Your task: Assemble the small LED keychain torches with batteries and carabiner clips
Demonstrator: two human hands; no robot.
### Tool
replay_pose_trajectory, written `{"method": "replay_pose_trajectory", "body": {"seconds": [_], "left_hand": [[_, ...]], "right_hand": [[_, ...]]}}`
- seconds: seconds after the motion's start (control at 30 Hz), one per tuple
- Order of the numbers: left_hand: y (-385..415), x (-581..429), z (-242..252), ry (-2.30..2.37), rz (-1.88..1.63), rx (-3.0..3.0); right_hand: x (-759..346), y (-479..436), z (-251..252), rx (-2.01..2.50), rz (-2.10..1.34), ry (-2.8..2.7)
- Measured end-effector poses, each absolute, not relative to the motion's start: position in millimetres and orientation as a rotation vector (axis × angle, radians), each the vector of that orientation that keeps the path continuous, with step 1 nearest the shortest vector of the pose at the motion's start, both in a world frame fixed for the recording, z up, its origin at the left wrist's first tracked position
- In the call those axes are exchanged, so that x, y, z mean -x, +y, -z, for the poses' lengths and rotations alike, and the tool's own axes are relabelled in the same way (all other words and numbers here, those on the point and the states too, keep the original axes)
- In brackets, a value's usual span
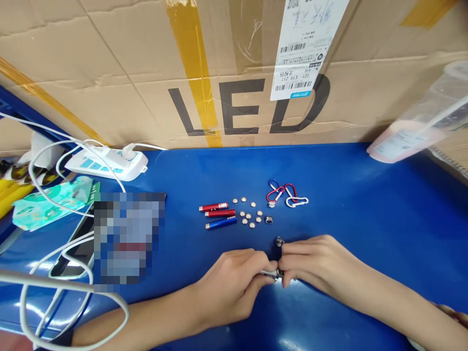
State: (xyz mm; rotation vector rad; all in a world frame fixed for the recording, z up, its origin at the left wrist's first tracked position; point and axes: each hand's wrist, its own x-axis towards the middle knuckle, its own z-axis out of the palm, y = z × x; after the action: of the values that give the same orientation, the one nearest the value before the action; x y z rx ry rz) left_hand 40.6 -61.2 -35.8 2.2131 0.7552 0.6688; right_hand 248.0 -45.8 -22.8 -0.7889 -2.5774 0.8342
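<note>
My left hand (234,278) is closed around a small silver-grey penlight body (269,273), only a short length of which shows between thumb and fingers. My right hand (310,258) meets it, pinching a small dark metal piece (281,274) at its end; the fingers hide most of it. Just beyond the right fingertips is a dark shiny metal part (279,241). Farther off lie two red penlights (220,213) and a blue penlight (221,223), side by side. Several silver button cells (248,216) are scattered to their right, near a small dark metal clip (269,220).
Blue, red and white carabiners (280,192) lie behind the cells. A white power strip (106,163), looping white cables (124,312), a green tissue pack (53,202) and a blurred-out object (127,239) occupy the left. A cardboard box (146,73) stands behind; a clear plastic cup (402,139) leans at right.
</note>
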Motion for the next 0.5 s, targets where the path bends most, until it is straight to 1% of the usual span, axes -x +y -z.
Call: {"method": "replay_pose_trajectory", "body": {"seconds": [0.1, 0.17, 0.37, 0.5], "left_hand": [[-62, -42, 39, 0.760, -0.690, -2.233], [-62, -43, 41, 0.773, -0.703, -2.258], [-64, -42, 42, 0.795, -0.689, -2.327], [-65, -41, 41, 0.812, -0.725, -2.269]], "right_hand": [[-246, -47, 26, 0.822, -0.727, -2.587], [-243, -49, 27, 0.878, -0.742, -2.582], [-233, -58, 23, 1.098, -1.043, -2.344], [-233, -59, 23, 1.132, -1.130, -2.271]]}}
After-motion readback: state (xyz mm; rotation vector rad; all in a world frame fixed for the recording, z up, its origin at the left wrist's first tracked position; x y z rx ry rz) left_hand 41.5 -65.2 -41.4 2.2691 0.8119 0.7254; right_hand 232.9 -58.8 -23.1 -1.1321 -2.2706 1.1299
